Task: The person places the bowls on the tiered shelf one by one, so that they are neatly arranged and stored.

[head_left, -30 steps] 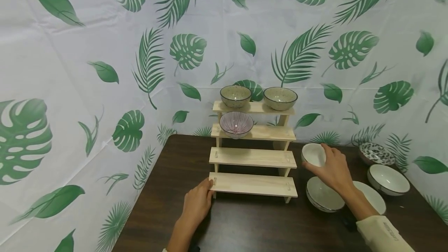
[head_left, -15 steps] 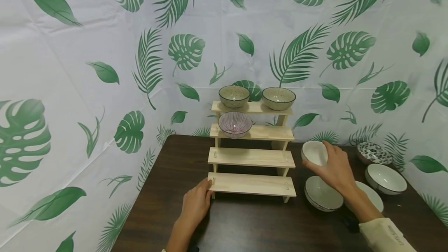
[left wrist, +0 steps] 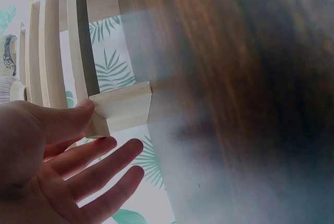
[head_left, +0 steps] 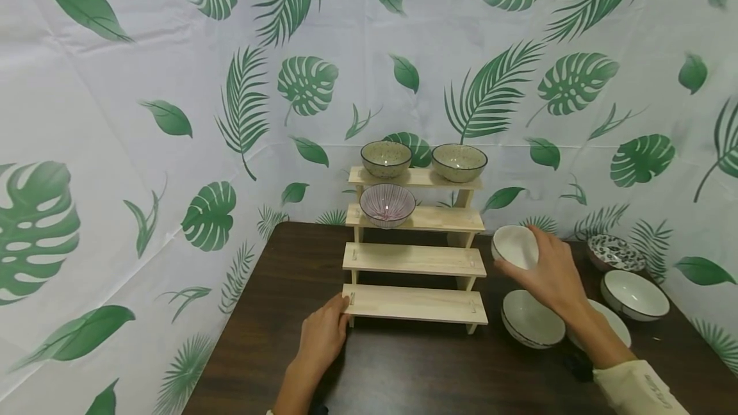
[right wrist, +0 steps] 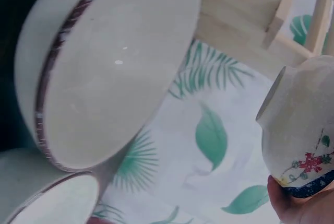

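Note:
My left hand [head_left: 321, 337] grips the left end of the lowest board of a four-step wooden display rack [head_left: 415, 303]. In the left wrist view, the thumb lies against the board's corner while the other fingers [left wrist: 112, 182] are spread loosely. My right hand [head_left: 550, 274] holds a small white bowl [head_left: 516, 247] by its rim, above the table and right of the rack. Red flowers and a dark blue rim band show on this bowl [right wrist: 300, 130] in the right wrist view. Below it stands a larger white bowl [head_left: 533, 320].
Two speckled bowls [head_left: 386, 159] stand on the top step. A purple-striped bowl [head_left: 387, 205] sits on the step below, at left. Further right on the dark table [head_left: 403, 370] are a white bowl [head_left: 635, 296], a black-patterned bowl [head_left: 617, 253] and a partly hidden white dish [head_left: 611, 325].
My right hand has lifted the small bowl slightly, and the bowl has shifted a little to the left at the end. The left hand stays on the rack.

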`<state>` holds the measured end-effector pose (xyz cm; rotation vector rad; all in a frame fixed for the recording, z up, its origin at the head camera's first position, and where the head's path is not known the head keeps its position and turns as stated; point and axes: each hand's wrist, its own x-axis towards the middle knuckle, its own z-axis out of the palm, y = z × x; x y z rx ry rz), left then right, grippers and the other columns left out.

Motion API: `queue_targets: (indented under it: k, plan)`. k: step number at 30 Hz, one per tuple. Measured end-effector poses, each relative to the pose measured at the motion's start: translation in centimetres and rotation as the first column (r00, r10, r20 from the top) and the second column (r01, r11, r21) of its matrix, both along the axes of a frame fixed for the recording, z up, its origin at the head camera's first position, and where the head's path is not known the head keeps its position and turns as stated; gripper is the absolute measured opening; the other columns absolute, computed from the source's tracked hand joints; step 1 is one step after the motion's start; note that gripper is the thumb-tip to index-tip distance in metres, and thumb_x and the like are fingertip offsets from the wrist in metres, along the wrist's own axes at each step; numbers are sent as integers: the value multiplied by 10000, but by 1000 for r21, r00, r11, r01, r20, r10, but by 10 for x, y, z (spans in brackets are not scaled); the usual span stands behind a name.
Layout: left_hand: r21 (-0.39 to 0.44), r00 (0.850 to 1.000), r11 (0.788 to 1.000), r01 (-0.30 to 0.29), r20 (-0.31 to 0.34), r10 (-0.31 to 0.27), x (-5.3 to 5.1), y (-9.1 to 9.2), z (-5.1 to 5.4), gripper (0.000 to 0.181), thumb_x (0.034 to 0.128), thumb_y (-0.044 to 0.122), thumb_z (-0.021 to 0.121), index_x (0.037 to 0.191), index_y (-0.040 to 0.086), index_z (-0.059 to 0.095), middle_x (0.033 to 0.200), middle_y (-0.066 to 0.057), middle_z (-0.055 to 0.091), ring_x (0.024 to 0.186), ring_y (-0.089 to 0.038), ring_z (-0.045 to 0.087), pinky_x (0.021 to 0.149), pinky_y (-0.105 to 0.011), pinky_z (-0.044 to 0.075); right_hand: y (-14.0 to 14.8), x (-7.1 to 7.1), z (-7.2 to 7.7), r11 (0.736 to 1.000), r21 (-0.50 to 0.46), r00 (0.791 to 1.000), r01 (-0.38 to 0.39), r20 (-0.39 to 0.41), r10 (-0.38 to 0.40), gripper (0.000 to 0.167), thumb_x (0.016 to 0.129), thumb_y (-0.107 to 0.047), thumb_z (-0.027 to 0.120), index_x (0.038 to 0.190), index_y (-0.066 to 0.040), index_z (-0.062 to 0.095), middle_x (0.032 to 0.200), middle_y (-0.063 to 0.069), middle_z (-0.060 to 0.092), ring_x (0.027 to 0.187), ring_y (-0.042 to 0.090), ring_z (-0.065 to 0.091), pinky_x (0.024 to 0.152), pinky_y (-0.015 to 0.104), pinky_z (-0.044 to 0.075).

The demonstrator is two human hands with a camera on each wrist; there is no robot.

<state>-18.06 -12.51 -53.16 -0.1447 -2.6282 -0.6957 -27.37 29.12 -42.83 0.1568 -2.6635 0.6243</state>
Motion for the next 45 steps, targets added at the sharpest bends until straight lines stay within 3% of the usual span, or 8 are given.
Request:
queue_targets:
  k: [12,27,35,45]
  plan:
    - [-2,1000,1000,11,-1,-11,2,-1,2,306,877,92,792,1178,68,741,1279,-93,741,942,-368,765,688,-519,591,-17,7,17,999,-22,999,-48,-10,48,1061,830,-609,776,1603,-39,326,1536,333,441,1366,579,394,972,770,358]
    - [1,1000,1000,11,4,-11,2,0,2,300,884,98,789,1178,61,742,1276,-101,742,958,-364,765,705,-519,595,-30,11,29,997,-34,995,-75,-64,73,1037,806,-597,805,1574,-44,381,1514,303,484,1368,556,413,988,761,355]
    - [11,1000,1000,2,17,-2,-2,0,1,293,897,115,786,1182,70,737,1256,-106,749,945,-370,765,700,-530,590,-35,9,38,995,-35,991,-95,-93,91,1021,811,-577,807,1572,-43,384,1481,304,509,1336,546,443,938,747,387]
    - [3,1000,1000,0,18,0,0,0,0,298,891,113,791,1181,69,741,1279,-118,739,967,-373,764,717,-531,595,-46,5,40,993,-39,987,-110,-120,104,995,804,-552,818,1548,-29,415,1452,304,535,1307,529,465,895,723,421]
